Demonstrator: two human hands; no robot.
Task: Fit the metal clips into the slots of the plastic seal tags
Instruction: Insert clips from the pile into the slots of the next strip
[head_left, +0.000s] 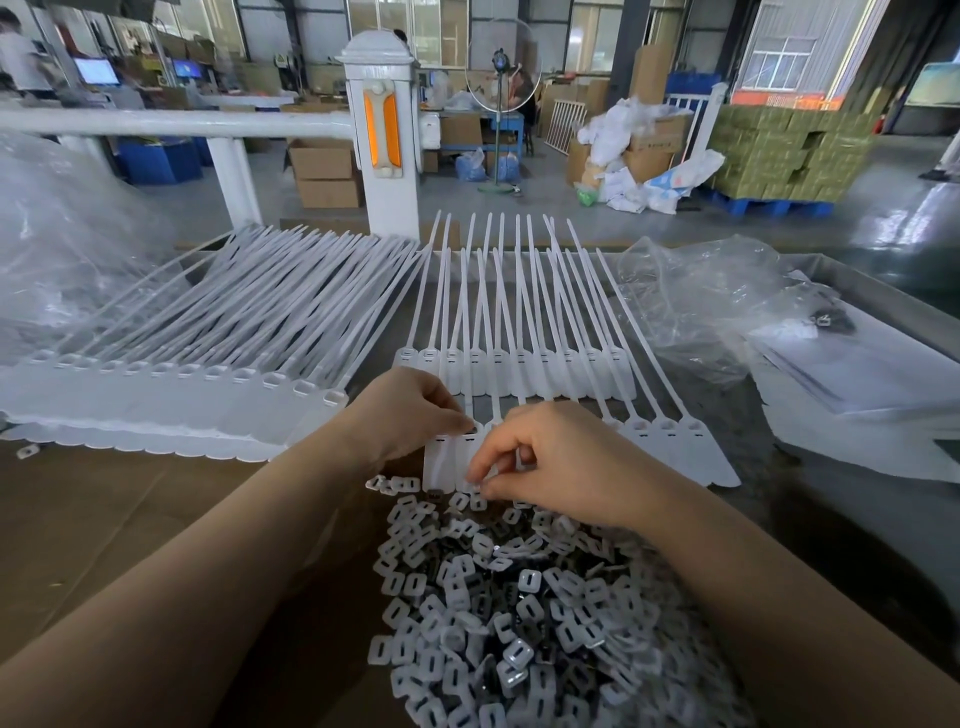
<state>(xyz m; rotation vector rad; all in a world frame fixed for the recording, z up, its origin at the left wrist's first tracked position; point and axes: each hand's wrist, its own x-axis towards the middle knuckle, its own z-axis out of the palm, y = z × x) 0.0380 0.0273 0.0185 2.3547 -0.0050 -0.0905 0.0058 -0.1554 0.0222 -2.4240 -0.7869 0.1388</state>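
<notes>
My left hand (415, 415) pinches a seal tag (440, 462) at its slot — my right hand (550, 457) pinches a metal clip (475, 486) above the clip pile (519, 613).

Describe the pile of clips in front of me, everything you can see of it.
The pile of clips is a loose heap of small, flat, rounded-rectangular pieces, whitish grey with a dull sheen, each with an oblong hole in the middle; darker undersides show between them. They lie jumbled at all angles on brown cardboard, spreading from just below the near row of seal tags to the bottom edge. The right hand reaches over its far end, its fingers curled at the topmost clips. A few strays lie at the upper left.
</notes>
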